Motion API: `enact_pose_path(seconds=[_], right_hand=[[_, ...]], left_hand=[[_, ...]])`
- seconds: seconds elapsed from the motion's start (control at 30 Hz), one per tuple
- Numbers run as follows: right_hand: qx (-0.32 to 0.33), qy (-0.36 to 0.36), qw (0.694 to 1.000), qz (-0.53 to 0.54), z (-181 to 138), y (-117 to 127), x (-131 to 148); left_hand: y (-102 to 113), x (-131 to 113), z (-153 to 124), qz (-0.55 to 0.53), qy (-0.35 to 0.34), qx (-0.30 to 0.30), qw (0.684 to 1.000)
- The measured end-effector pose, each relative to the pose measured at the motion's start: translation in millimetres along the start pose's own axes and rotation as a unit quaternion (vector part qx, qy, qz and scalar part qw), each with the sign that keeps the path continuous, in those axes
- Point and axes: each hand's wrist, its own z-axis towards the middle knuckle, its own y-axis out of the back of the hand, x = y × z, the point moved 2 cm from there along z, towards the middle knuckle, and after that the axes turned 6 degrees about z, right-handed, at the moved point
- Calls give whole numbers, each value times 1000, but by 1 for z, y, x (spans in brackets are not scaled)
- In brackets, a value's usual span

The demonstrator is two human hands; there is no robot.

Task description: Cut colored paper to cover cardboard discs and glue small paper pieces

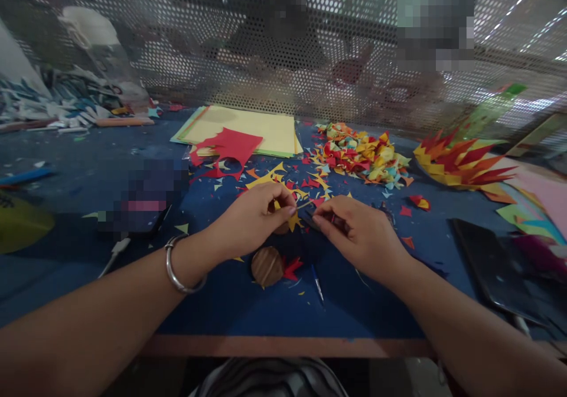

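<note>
My left hand, with a silver bangle at the wrist, pinches a small yellow spiky paper piece over the blue table top. My right hand is closed on dark scissors, whose tip meets the paper between the two hands. A round brown cardboard disc lies just below my left hand, with a red paper scrap beside it. A blue pen lies below my right hand.
A stack of yellow paper with a cut red sheet lies beyond the hands. Colourful paper scraps are heaped at centre right, and a spiky red-and-yellow paper piece at right. A dark phone lies right. A perforated metal screen backs the table.
</note>
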Motion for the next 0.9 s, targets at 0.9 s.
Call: enact_pose_path(seconds=[0.9], right_hand=[[-74,-107,952,277,5,7,5]], left_hand=[[3,8,2,-221,35,-34,974]])
